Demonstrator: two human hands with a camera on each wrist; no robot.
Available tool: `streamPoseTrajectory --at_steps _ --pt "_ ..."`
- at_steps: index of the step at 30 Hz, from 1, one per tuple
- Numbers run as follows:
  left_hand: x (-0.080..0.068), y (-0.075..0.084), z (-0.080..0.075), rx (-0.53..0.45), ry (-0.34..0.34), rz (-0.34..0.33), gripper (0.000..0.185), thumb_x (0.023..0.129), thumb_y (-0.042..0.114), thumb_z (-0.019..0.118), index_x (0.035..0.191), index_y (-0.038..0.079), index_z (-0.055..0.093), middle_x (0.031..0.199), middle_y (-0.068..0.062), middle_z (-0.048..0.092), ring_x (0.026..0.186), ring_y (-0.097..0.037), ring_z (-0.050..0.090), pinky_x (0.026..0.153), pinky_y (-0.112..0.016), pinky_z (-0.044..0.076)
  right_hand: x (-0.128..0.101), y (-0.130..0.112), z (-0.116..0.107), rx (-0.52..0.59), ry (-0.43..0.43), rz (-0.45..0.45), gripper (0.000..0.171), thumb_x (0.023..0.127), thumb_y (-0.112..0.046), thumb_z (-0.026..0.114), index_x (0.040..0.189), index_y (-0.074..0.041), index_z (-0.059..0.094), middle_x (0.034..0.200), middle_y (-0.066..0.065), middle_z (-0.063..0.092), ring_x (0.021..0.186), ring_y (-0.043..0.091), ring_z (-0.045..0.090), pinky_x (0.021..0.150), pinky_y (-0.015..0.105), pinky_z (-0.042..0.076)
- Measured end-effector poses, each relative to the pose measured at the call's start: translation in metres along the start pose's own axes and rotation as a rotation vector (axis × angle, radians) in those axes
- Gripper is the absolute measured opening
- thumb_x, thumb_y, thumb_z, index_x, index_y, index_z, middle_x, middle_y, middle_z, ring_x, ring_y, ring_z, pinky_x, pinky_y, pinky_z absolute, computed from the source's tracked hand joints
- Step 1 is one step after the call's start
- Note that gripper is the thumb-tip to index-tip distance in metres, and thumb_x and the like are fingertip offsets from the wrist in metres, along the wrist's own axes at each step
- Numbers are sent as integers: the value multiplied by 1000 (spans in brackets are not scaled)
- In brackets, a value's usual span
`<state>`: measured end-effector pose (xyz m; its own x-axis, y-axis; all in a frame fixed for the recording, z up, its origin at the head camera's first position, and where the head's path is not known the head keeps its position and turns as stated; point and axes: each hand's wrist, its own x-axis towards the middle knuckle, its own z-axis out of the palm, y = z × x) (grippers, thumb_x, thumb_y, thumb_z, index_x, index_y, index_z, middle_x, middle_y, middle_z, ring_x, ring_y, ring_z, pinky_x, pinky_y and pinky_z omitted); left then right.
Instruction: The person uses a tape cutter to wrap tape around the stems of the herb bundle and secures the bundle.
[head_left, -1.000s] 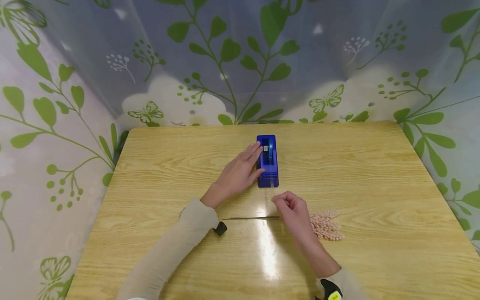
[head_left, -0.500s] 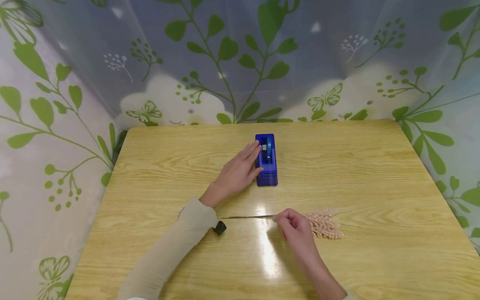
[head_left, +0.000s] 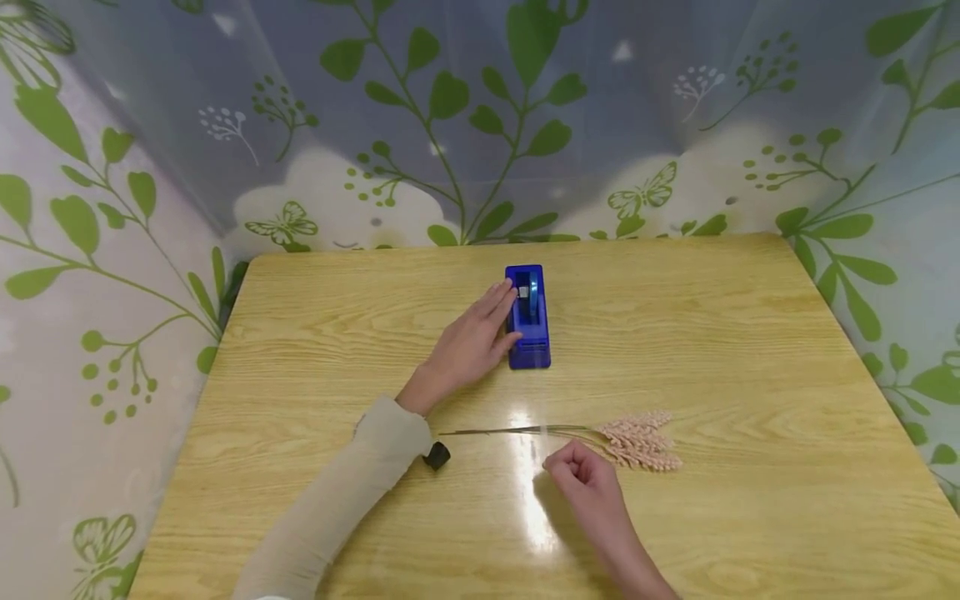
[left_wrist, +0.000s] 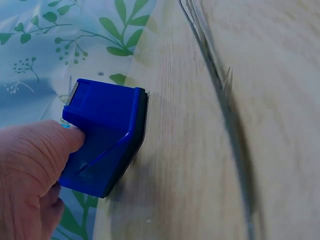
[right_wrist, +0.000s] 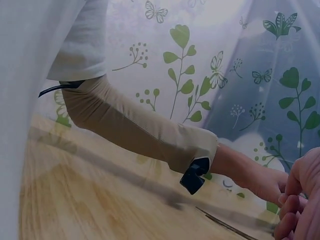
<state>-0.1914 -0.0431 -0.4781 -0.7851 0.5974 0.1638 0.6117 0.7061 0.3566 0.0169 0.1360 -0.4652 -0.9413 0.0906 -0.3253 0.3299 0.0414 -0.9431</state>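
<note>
Left grip [head_left: 471,346] lies flat against the left side of the blue dispenser [head_left: 528,317], fingers straight and pressing its wall, thumb low beside the near end; the left wrist view shows a fingertip [left_wrist: 75,137] touching the blue casing. It wraps nothing. The dispenser stands upright on the bench [head_left: 750,350], toward the far middle, its long axis running away from the person, and a roll of tape sits in its slot.

Right grip [head_left: 583,475] hovers low over the bench just this side of the sprig [head_left: 637,440], fingers curled in toward the palm. Nothing shows between them in the head view, and the right wrist view catches only curled fingers [right_wrist: 295,207] at the frame edge, with no object seen in them. The sprig lies flat across the bench, its pale pink beaded head to the right and its thin dark stem [head_left: 510,432] running left toward the left sleeve [head_left: 337,500]. The right grip is near the head of the sprig but apart from it.

A small black part [head_left: 437,456] shows at the cuff of the left sleeve, close to the stem's left end. Leaf-printed sheeting [head_left: 480,125] stands behind and beside the bench.
</note>
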Motion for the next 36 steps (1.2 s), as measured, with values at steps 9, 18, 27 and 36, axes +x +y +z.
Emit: streamPoseTrajectory --at_steps 9,18,27,36 --pt "-30 16 6 -99 115 -62 58 107 22 61 157 2 42 161 -18 45 148 -31 44 113 -42 46 2 18 -1 9 3 3 10 98 -4 64 93 4 66 62 -5 45 55 6 37 51 19 30" --pt "-81 29 15 -190 10 -44 23 101 28 70 112 10 79 105 1 69 94 -12 62 83 -29 57 5 28 -3 2 -3 -65 15 99 -10 68 93 3 69 60 -6 43 52 4 34 49 18 27" --pt "-101 44 22 -211 -55 13 15 93 23 81 103 13 83 92 6 65 86 -9 56 76 -23 53 4 33 -2 -1 2 -107 15 99 -9 69 92 4 68 60 -6 43 51 3 34 47 17 27" --pt "-103 54 30 -165 18 38 5 94 8 75 90 8 79 86 4 60 82 -11 55 75 -22 53 2 35 -1 21 6 -142 16 100 -9 68 92 5 67 59 -7 43 51 3 35 47 17 27"
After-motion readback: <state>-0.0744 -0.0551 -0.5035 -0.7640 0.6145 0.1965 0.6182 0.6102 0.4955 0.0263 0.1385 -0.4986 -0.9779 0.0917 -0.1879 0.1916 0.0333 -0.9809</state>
